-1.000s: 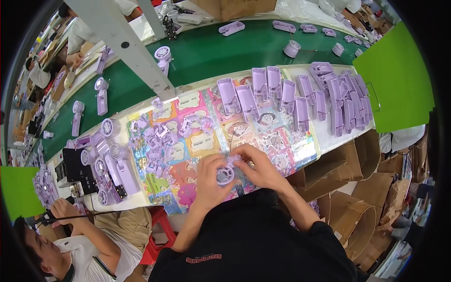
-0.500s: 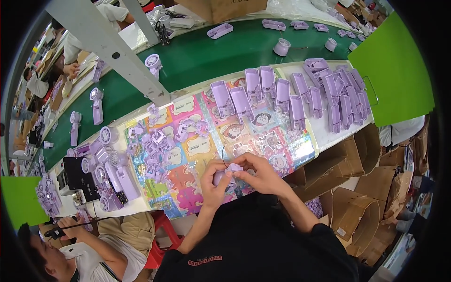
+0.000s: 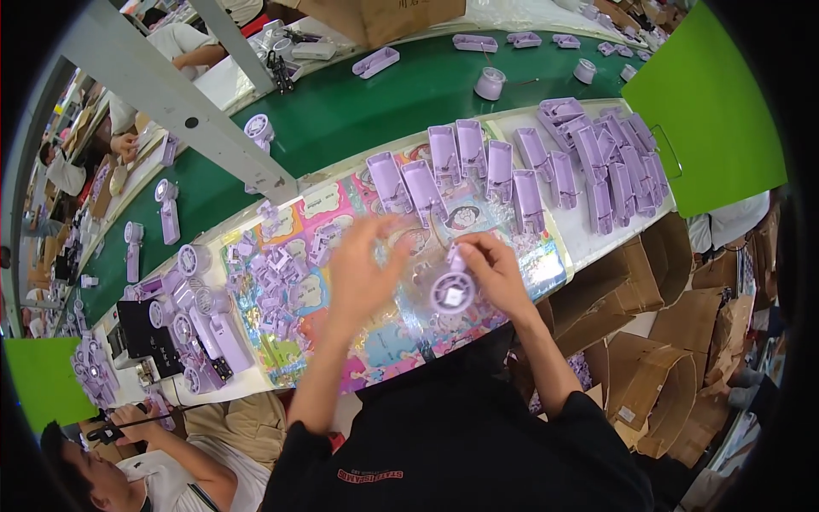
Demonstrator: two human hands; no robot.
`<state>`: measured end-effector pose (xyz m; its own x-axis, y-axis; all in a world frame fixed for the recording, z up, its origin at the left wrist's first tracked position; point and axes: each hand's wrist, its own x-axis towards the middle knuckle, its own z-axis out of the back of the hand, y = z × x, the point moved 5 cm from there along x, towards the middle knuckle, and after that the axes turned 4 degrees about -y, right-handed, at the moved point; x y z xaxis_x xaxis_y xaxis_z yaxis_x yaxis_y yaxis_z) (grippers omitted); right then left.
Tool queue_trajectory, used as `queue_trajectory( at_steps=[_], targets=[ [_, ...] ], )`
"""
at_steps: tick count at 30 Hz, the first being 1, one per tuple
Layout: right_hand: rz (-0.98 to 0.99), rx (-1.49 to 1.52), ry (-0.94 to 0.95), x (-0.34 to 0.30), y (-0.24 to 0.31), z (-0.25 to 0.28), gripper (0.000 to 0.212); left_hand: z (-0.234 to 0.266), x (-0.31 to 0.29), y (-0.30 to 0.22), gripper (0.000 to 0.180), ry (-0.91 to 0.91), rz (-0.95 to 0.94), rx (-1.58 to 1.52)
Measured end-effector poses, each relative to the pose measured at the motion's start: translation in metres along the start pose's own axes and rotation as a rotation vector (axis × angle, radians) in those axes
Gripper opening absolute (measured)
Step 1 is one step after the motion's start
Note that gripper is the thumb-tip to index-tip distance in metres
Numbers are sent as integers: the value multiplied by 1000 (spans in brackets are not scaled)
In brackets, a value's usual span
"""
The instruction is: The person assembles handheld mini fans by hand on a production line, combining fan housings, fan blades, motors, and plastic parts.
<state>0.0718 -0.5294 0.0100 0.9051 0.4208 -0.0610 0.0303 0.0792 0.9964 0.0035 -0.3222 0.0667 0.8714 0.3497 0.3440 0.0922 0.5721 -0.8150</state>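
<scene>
A round lilac fan head [image 3: 452, 293] with spokes and a pale square at its centre hangs from my right hand [image 3: 502, 275]. That hand pinches the small neck piece at the top of the fan head, and a thin wire rises from there. Over the colourful sheet [image 3: 380, 348], my left hand [image 3: 363, 269] is blurred by motion. Its thumb and fingers look apart, with nothing seen between them. A pile of small lilac plastic parts [image 3: 277, 277] lies left of it. Beyond both hands stand lilac handle shells [image 3: 422, 192] in a row, some with wires inside.
A green conveyor belt [image 3: 341, 107] carries scattered lilac parts behind the table. More handle shells [image 3: 601, 171] are heaped at the right. Assembled fans [image 3: 205, 311] crowd the left beside a black box [image 3: 143, 328]. Cardboard boxes [image 3: 631, 375] stand at the lower right; a co-worker [image 3: 183, 461] sits lower left.
My hands have parted: the left has moved forward and away from the fan head, while the right has shifted right, still gripping it. The fan head is now largely uncovered. The whole view has shifted slightly.
</scene>
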Motion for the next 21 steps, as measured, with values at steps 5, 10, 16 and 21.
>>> queue_trajectory(
  at_steps=[5, 10, 16, 21],
  targets=[
    [72, -170, -136, 27, -19, 29, 22, 6, 135, 42, 23, -125, -53, 119],
    [197, -343, -269, 26, -16, 31, 22, -22, 244, 111, 32, -77, -83, 471],
    [233, -368, -296, 27, -12, 27, 17, -38, 334, 178, 76, -121, -150, 658],
    [245, -386, -297, 26, -12, 33, 15, -77, 362, 209, 88, -23, -8, 656]
  ],
)
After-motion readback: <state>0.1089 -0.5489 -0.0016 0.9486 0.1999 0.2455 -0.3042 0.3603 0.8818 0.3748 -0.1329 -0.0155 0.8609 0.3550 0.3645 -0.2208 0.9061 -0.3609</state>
